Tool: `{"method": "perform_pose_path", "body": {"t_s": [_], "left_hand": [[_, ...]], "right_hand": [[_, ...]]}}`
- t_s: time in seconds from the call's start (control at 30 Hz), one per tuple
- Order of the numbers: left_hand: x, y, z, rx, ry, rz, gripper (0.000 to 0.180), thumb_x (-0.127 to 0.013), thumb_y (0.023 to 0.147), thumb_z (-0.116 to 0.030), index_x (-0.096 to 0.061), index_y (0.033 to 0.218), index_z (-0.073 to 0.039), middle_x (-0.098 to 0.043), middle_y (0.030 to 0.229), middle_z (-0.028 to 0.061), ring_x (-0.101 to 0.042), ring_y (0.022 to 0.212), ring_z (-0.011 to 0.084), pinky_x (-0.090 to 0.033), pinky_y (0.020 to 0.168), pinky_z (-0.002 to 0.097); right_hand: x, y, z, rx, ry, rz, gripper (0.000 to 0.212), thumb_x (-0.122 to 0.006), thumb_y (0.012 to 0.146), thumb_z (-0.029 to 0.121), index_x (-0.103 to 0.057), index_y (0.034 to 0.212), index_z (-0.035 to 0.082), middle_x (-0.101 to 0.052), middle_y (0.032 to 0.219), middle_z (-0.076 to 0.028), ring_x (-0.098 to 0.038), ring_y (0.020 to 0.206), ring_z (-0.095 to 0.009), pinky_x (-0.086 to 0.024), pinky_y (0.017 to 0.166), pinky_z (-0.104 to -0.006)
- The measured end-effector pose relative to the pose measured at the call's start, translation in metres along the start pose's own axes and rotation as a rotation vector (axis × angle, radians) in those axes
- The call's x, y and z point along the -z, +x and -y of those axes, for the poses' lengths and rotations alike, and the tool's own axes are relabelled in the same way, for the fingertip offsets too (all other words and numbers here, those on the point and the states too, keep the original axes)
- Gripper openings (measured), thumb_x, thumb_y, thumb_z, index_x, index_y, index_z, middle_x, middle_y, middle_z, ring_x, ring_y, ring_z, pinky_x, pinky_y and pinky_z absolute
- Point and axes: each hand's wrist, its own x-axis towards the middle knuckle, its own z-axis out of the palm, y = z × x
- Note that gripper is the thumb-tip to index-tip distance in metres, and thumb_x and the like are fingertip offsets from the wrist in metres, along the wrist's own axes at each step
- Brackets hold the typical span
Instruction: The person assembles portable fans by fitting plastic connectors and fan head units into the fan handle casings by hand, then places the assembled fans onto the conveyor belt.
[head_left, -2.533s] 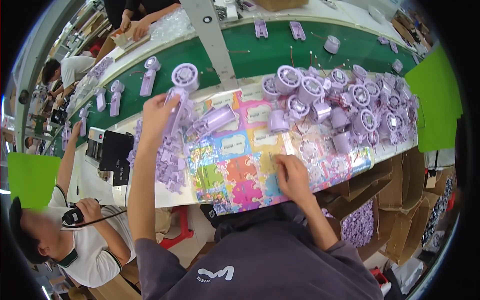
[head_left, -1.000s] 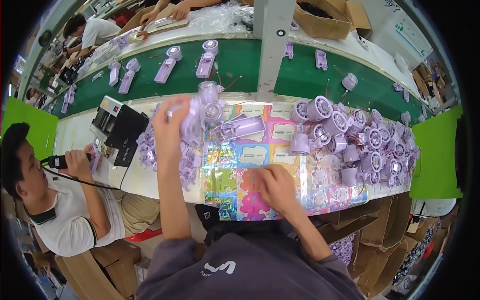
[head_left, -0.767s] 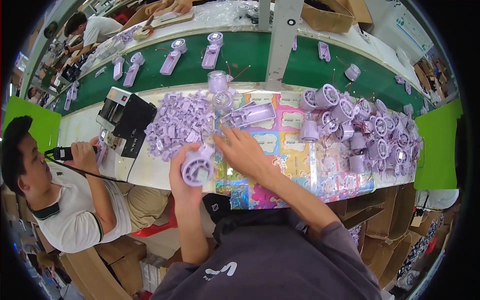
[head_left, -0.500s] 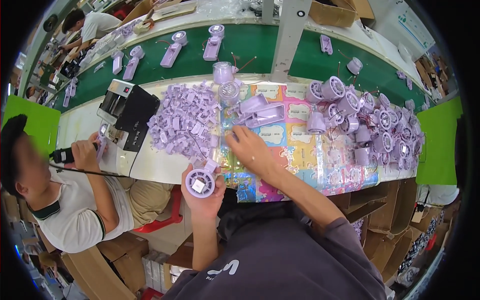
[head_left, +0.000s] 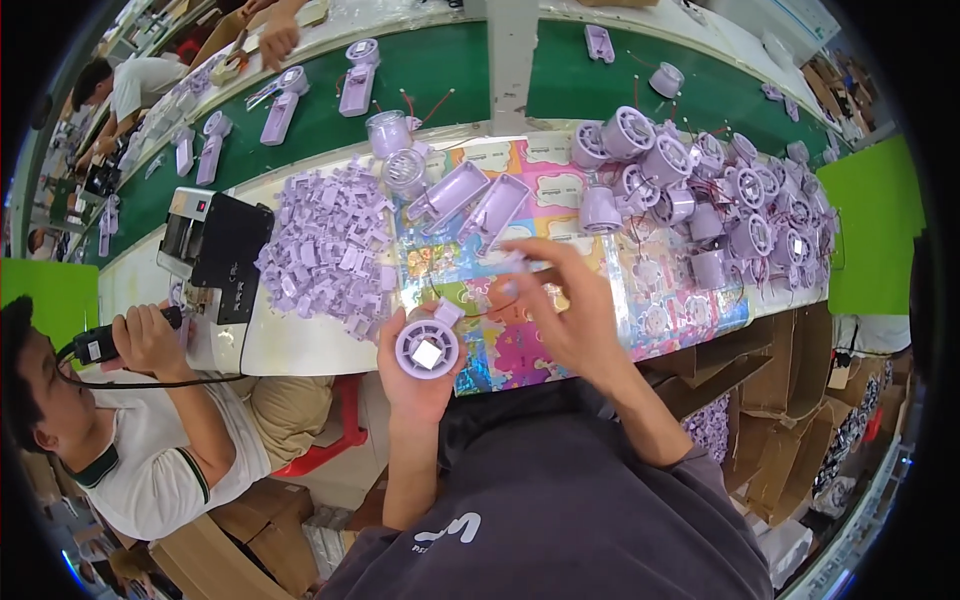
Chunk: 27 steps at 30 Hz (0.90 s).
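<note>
My left hand [head_left: 415, 385] is closed around a round pale purple fan housing [head_left: 428, 350], with a white square at its centre and a small bracket on its upper edge. Thin wires run from it toward my right hand [head_left: 575, 320]. That hand hovers over the colourful mat, its thumb and forefinger closing on a small pale purple part [head_left: 516, 263], blurred by motion. Just beyond lie two long, hollow handle shells [head_left: 450, 197], side by side. A clear-looking round cover [head_left: 404, 172] sits near a purple cylinder [head_left: 388, 133] at the mat's far left corner.
A heap of small purple brackets [head_left: 330, 245] lies left of the mat [head_left: 640, 310]. Many wired fan housings [head_left: 750, 238] pile up at right. Behind runs a green conveyor [head_left: 430, 85] with a metal post [head_left: 510, 65]. A co-worker sits at left by a black machine [head_left: 232, 255].
My right hand has come back from the handle shells toward my body and right, fingers lifted. One shell has turned and sits farther right. The view has shifted; a co-worker's hand appears over the conveyor.
</note>
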Motion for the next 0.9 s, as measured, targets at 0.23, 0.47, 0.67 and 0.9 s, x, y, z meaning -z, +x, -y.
{"method": "perform_pose_path", "body": {"t_s": [0.23,0.47,0.67,0.9], "left_hand": [[-0.021,0.004,0.015,0.043,0.102,-0.076,0.042,-0.047,0.104,-0.041,-0.064,0.114,-0.003,-0.07,0.105,0.0124,-0.07,0.088,0.0241,-0.059,0.074,0.0419],[-0.015,0.007,0.02,-0.211,0.659,-0.009,0.038,-0.052,0.099,-0.026,-0.069,0.112,0.005,-0.072,0.107,0.0139,-0.07,0.093,0.0196,-0.056,0.081,0.0313],[-0.035,-0.001,0.026,-0.405,1.137,0.139,0.017,-0.072,0.09,-0.001,-0.067,0.106,0.004,-0.066,0.102,0.0043,-0.062,0.094,0.0124,-0.049,0.084,0.0257],[-0.029,0.011,0.045,-0.476,1.01,0.19,0.009,-0.069,0.092,-0.001,-0.065,0.099,0.004,-0.065,0.097,0.0036,-0.058,0.087,0.0099,-0.046,0.078,0.0241]], "right_hand": [[-0.006,-0.011,-0.023,0.084,-0.252,0.24,0.036,-0.064,0.098,0.005,-0.058,0.134,0.003,-0.068,0.115,-0.018,-0.07,0.099,-0.026,-0.056,0.085,-0.0353],[0.015,-0.014,-0.019,-0.198,0.007,0.367,0.034,-0.067,0.097,0.006,-0.06,0.129,-0.001,-0.068,0.104,-0.012,-0.066,0.084,-0.018,-0.053,0.077,-0.0324],[0.021,-0.025,-0.015,-0.18,-0.042,0.298,0.034,-0.07,0.095,0.008,-0.063,0.127,-0.001,-0.068,0.098,-0.008,-0.062,0.08,-0.015,-0.052,0.074,-0.0309],[0.027,-0.033,-0.025,-0.222,0.088,0.231,0.03,-0.07,0.095,0.008,-0.065,0.123,-0.001,-0.068,0.097,-0.006,-0.061,0.08,-0.011,-0.052,0.072,-0.0289]]}}
